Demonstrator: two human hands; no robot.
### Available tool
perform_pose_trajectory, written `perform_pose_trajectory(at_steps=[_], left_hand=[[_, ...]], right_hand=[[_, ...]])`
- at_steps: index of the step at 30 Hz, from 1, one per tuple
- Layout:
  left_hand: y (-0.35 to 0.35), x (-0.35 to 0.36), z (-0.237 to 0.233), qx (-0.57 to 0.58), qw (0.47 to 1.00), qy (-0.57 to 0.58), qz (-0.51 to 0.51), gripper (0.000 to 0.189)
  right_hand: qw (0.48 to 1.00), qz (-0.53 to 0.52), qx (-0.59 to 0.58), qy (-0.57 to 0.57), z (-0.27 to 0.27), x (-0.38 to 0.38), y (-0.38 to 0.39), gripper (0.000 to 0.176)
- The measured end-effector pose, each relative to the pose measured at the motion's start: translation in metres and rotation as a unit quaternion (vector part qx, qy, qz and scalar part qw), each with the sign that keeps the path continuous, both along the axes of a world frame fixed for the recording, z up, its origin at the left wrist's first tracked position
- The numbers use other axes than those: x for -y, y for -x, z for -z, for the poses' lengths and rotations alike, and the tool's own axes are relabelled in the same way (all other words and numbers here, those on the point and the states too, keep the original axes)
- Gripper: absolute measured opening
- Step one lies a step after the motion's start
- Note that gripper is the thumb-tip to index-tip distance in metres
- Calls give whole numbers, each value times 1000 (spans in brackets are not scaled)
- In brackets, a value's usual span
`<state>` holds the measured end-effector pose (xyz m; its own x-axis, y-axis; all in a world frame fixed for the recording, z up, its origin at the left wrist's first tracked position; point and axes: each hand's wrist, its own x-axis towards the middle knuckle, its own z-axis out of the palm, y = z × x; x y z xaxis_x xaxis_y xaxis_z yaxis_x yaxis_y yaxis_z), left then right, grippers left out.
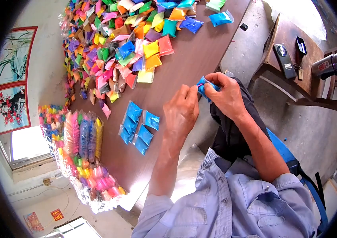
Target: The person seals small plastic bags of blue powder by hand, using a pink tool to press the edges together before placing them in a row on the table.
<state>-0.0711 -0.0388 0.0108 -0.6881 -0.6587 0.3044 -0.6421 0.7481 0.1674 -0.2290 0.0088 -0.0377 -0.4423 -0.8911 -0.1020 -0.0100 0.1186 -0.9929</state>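
Both of my hands meet beyond the table's front edge, above my lap. My right hand (226,93) pinches a small blue packet (205,88) between thumb and fingers. At the packet's left side, my left hand (182,109) has its fingers curled and closed, with the fingertips against the packet; a small purple-pink bit shows there. On the brown table (168,67), left of my left hand, several blue packets (132,115) lie in two short rows. Farther off spreads a large pile of small colourful packets (113,51).
Clear bags of coloured packets (83,135) line the table's left end. On the right stands a wooden stool (311,59) bearing a phone-like device (285,61), a small black case (301,45) and a metal cup (328,66). My legs (232,135) are beneath my hands.
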Motion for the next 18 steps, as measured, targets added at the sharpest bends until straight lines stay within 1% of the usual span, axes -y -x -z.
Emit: perform_pose_trajectory(at_steps=[2,4,8,9,11,14,15,16,18], left_hand=[[1,0,3,-22,1000,12,-6,12],[2,1,4,-17,1000,17,-9,12],[0,-1,4,-28,998,36,-33,10],[0,-4,1,-28,998,36,-32,10],[-1,-11,-6,-35,998,-3,-57,16],[-4,-17,-1,-4,999,-32,-33,12],[-3,-16,0,-4,999,-33,-34,12],[-1,-14,1,6,999,-16,-33,10],[1,-9,3,16,999,1,-35,8]], right_hand=[[1000,0,-7,0,1,0,0,29],[1000,6,13,11,6,1,-2,29],[1000,5,12,15,4,0,-1,29],[1000,6,19,11,3,-1,-2,28],[1000,7,25,6,3,-1,-3,28],[999,12,40,12,5,0,-5,26],[999,16,25,22,6,0,-5,26],[999,20,8,32,8,0,-5,26],[999,20,12,29,8,0,-5,26]])
